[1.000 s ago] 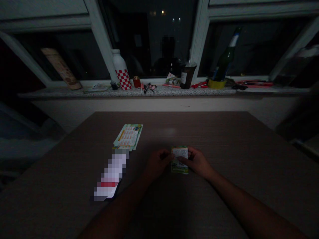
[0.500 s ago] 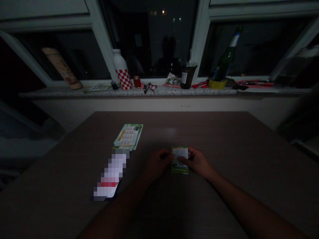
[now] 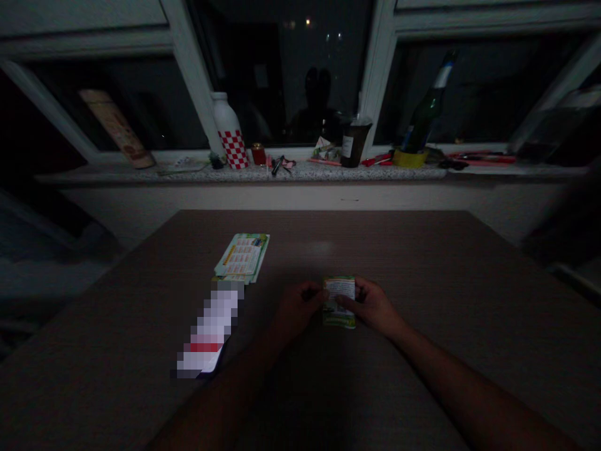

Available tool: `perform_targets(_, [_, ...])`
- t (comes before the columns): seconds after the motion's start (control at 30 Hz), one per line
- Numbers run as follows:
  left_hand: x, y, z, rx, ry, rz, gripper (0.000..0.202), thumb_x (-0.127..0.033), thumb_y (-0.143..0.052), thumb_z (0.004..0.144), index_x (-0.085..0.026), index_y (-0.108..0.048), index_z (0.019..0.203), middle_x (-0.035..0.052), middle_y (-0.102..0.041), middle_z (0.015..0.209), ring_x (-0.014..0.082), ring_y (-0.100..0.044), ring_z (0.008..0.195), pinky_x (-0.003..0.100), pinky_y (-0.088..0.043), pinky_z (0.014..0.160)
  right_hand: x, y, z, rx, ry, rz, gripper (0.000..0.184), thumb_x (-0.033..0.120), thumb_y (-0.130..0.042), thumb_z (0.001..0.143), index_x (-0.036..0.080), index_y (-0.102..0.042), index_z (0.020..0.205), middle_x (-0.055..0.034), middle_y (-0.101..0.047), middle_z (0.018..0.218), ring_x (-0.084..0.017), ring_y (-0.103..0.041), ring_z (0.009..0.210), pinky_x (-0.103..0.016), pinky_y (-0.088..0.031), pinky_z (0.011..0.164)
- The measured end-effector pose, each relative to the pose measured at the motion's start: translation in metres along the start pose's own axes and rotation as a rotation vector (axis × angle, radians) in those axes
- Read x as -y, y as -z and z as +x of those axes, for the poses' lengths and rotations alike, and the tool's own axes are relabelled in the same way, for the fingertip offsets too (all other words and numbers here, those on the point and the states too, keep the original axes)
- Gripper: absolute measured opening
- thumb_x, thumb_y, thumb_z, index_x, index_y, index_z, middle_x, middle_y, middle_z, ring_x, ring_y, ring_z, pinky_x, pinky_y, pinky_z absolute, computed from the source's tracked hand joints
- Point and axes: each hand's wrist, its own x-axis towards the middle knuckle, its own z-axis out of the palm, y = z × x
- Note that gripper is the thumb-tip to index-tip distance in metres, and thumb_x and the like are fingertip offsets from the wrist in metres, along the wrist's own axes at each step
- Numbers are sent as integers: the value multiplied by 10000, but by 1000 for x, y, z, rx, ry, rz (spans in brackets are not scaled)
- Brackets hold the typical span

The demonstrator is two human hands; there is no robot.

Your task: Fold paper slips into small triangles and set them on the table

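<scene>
Both my hands hold a small green-and-white paper packet just above the brown table. My left hand pinches its left edge with curled fingers. My right hand grips its right side, thumb across the front. To the left lies a stack of green printed cards, and nearer me a white rectangular item with a red stripe, blurred out.
A stone window sill runs behind the table. On it stand a red-and-white checked bottle, a dark cup, a green glass bottle in a yellow tape roll, and small clutter. The room is dim.
</scene>
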Motion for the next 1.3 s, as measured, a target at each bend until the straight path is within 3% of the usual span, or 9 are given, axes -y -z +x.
perform_targets(0.57, [2,1,0,18,-2,-1,272,-412,-609,762,-143,-639,747,-12,-583,642,116,-514,605,219,-384,573,0,1,1,25,14,62,315,344,-739,688,191,-604,928,-38,-721,866,-171,-679,744,-315,-527,710])
perform_targets(0.83, [6,1,2,16,10,-23,293,-432,-610,760,-141,-639,743,-28,-551,601,104,-479,566,217,-357,546,6,7,2,20,-96,197,322,286,-786,630,176,-615,879,-34,-743,817,-172,-697,697,-324,-536,714])
perform_targets(1.3, [-1,4,3,-17,35,50,263,-405,-610,759,-146,-656,741,-12,-613,625,114,-523,565,219,-377,538,8,11,4,15,-129,154,348,320,-792,624,175,-665,914,-39,-753,811,-182,-700,701,-345,-527,753])
